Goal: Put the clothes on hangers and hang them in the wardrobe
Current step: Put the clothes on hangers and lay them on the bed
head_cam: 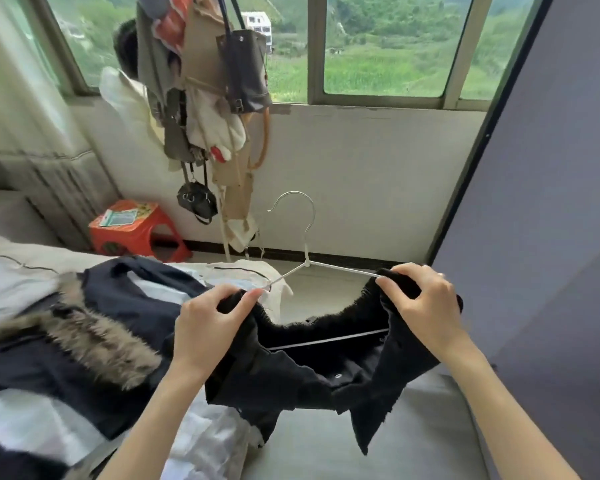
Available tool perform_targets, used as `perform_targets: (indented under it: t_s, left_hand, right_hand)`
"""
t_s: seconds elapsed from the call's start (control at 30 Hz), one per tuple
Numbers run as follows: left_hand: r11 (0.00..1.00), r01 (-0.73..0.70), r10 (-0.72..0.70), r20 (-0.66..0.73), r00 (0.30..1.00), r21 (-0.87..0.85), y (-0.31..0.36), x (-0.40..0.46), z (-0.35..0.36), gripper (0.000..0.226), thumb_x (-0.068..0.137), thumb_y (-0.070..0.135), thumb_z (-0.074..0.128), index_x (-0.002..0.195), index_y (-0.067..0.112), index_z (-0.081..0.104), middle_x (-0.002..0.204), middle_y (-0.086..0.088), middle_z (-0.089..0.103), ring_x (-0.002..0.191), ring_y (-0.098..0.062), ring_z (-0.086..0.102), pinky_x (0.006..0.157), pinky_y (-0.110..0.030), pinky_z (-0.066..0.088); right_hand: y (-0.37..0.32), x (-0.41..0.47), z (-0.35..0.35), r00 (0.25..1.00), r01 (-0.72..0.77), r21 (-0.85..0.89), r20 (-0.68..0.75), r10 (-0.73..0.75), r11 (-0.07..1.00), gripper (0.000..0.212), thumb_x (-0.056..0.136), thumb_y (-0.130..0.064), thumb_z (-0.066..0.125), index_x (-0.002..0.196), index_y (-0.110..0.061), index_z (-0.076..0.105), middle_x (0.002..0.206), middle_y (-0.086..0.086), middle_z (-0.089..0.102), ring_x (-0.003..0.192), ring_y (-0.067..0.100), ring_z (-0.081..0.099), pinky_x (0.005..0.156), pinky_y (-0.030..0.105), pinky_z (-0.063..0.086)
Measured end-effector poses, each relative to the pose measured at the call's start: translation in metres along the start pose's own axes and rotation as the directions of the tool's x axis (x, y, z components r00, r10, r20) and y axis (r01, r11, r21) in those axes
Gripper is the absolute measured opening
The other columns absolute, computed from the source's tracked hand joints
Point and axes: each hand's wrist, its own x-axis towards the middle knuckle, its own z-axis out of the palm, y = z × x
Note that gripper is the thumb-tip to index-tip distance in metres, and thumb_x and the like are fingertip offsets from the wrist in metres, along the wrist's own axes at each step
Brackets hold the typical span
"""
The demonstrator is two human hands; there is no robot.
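Observation:
A black fuzzy garment (pixel 312 379) hangs over a white hanger (pixel 307 261), whose metal hook points up and whose lower bar shows inside the neck opening. My left hand (pixel 210 327) pinches the garment's left shoulder at the hanger's left arm. My right hand (pixel 426 306) grips the right shoulder over the hanger's right end. Both are held above the bed. The wardrobe door (pixel 548 209), grey-purple, stands at the right.
A pile of clothes lies on the bed at left, with a dark fur-trimmed coat (pixel 94 337) on top. A rack of bags and clothes (pixel 208 109) hangs by the window. An orange stool (pixel 136 230) stands on the floor. Grey mattress (pixel 326 452) shows below the garment.

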Motion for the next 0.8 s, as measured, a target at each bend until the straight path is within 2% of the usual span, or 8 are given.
perform_targets:
  t_s: [0.1, 0.2, 0.37, 0.43, 0.6, 0.7, 0.77, 0.8]
  left_hand:
    - [0.998, 0.065, -0.065, -0.035, 0.997, -0.003, -0.016, -0.037, -0.037, 0.041, 0.076, 0.062, 0.06, 0.064, 0.023, 0.062, 0.06, 0.008, 0.06, 0.06, -0.011, 0.057, 0.059, -0.027, 0.045]
    - [0.995, 0.097, -0.095, -0.11, 0.989, 0.009, -0.013, -0.071, -0.073, 0.041, 0.073, 0.064, 0.054, 0.064, 0.024, 0.062, 0.06, 0.01, 0.061, 0.06, -0.009, 0.058, 0.058, -0.024, 0.044]
    - [0.979, 0.151, -0.106, -0.289, 0.951, 0.135, 0.005, -0.116, -0.133, 0.04, 0.076, 0.065, 0.059, 0.063, 0.027, 0.061, 0.056, 0.013, 0.059, 0.058, -0.006, 0.057, 0.059, -0.029, 0.047]
    - [0.961, 0.192, -0.105, -0.382, 0.918, 0.197, 0.016, -0.141, -0.157, 0.038, 0.076, 0.061, 0.056, 0.063, 0.026, 0.061, 0.054, 0.012, 0.059, 0.057, -0.006, 0.057, 0.056, -0.028, 0.047]
    - [0.898, 0.359, -0.176, -0.541, 0.822, 0.253, 0.038, -0.234, -0.205, 0.05, 0.072, 0.072, 0.051, 0.06, 0.025, 0.06, 0.054, 0.007, 0.059, 0.055, -0.013, 0.057, 0.055, -0.028, 0.045]
    - [0.856, 0.446, -0.205, -0.619, 0.758, 0.263, 0.057, -0.29, -0.234, 0.048, 0.071, 0.07, 0.057, 0.059, 0.024, 0.061, 0.054, 0.012, 0.059, 0.06, -0.01, 0.057, 0.054, -0.015, 0.038]
    - [0.812, 0.524, -0.227, -0.688, 0.689, 0.257, 0.07, -0.318, -0.256, 0.048, 0.067, 0.071, 0.062, 0.06, 0.024, 0.063, 0.056, 0.013, 0.061, 0.06, -0.008, 0.057, 0.057, -0.018, 0.039]
    - [0.787, 0.557, -0.225, -0.718, 0.659, 0.265, 0.075, -0.331, -0.266, 0.049, 0.066, 0.072, 0.062, 0.062, 0.023, 0.066, 0.059, 0.013, 0.063, 0.062, -0.007, 0.059, 0.059, -0.023, 0.042]
  right_hand:
    - [-0.032, -0.019, 0.011, 0.998, 0.033, 0.0, 0.047, -0.033, 0.999, 0.019, 0.078, -0.025, 0.072, 0.089, -0.01, 0.071, 0.084, -0.003, 0.065, 0.079, 0.011, 0.051, 0.08, 0.027, 0.035]
    - [-0.061, -0.033, 0.01, 0.992, 0.079, 0.027, 0.094, -0.082, 0.996, 0.021, 0.076, -0.027, 0.072, 0.089, -0.012, 0.072, 0.085, 0.002, 0.067, 0.082, 0.018, 0.056, 0.078, 0.029, 0.04]
    - [-0.114, -0.038, 0.009, 0.974, 0.164, 0.138, 0.136, -0.183, 0.977, 0.016, 0.077, -0.032, 0.072, 0.085, -0.018, 0.07, 0.079, -0.003, 0.064, 0.08, 0.018, 0.058, 0.076, 0.025, 0.039]
    - [-0.136, -0.047, 0.013, 0.957, 0.215, 0.203, 0.152, -0.247, 0.955, 0.017, 0.077, -0.035, 0.071, 0.084, -0.02, 0.07, 0.081, -0.003, 0.065, 0.08, 0.017, 0.059, 0.076, 0.025, 0.042]
    - [-0.183, -0.095, 0.022, 0.878, 0.284, 0.374, 0.268, -0.396, 0.883, 0.017, 0.077, -0.036, 0.07, 0.083, -0.021, 0.071, 0.08, -0.004, 0.068, 0.077, 0.015, 0.062, 0.076, 0.031, 0.05]
    - [-0.214, -0.133, 0.024, 0.823, 0.33, 0.466, 0.283, -0.492, 0.821, 0.019, 0.077, -0.035, 0.071, 0.08, -0.016, 0.071, 0.075, -0.005, 0.068, 0.073, 0.012, 0.061, 0.074, 0.021, 0.046]
    - [-0.238, -0.156, 0.023, 0.788, 0.348, 0.5, 0.302, -0.536, 0.793, 0.02, 0.078, -0.035, 0.07, 0.075, -0.015, 0.067, 0.069, -0.006, 0.064, 0.066, 0.008, 0.055, 0.066, 0.011, 0.04]
    - [-0.249, -0.165, 0.024, 0.77, 0.351, 0.524, 0.311, -0.558, 0.776, 0.022, 0.078, -0.036, 0.069, 0.072, -0.015, 0.065, 0.066, -0.007, 0.063, 0.064, 0.009, 0.055, 0.063, 0.014, 0.039]
